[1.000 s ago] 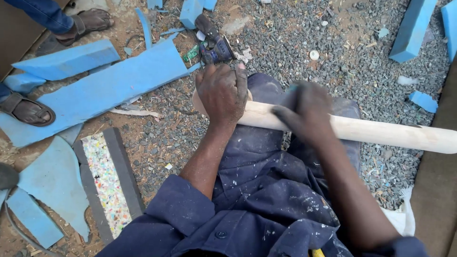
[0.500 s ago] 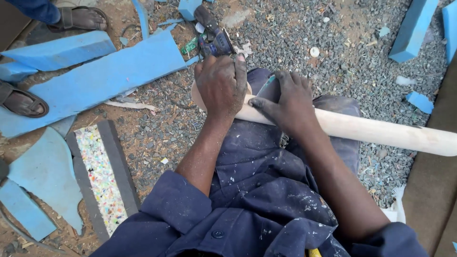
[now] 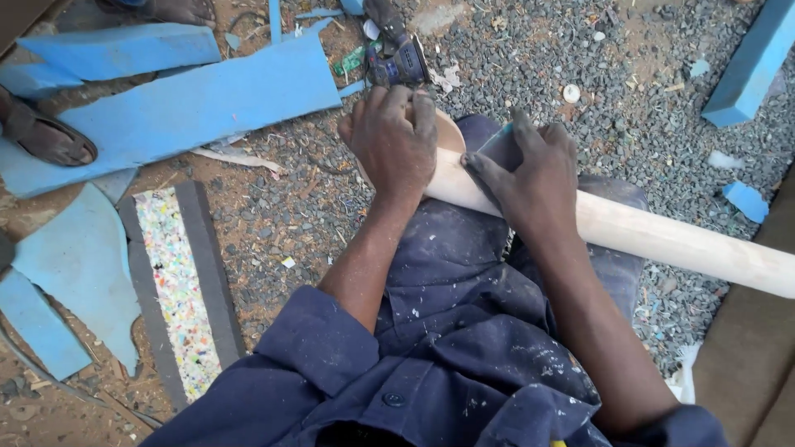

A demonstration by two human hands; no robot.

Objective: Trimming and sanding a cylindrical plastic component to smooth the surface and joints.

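Note:
A long pale wooden pole (image 3: pixel 662 236) lies across my lap, running from the middle of the view off to the right edge. My left hand (image 3: pixel 393 141) is closed around its left end, gripping it. My right hand (image 3: pixel 534 174) presses a small grey-blue sheet, perhaps sandpaper (image 3: pixel 501 147), against the pole just right of my left hand, with its fingers wrapped over the wood. I wear dark blue work clothes spotted with paint.
Gravel ground with blue foam or board offcuts (image 3: pixel 190 99) at the left. A dark-edged speckled slab (image 3: pixel 178 281) lies on the ground at lower left. A small power tool (image 3: pixel 397 58) sits above my left hand. Another person's sandalled foot (image 3: pixel 45 132) is at far left. A blue block (image 3: pixel 749 62) lies upper right.
My right hand has slid left along the pole, from about mid-lap to close beside my left hand. My left hand has kept its grip on the pole's end.

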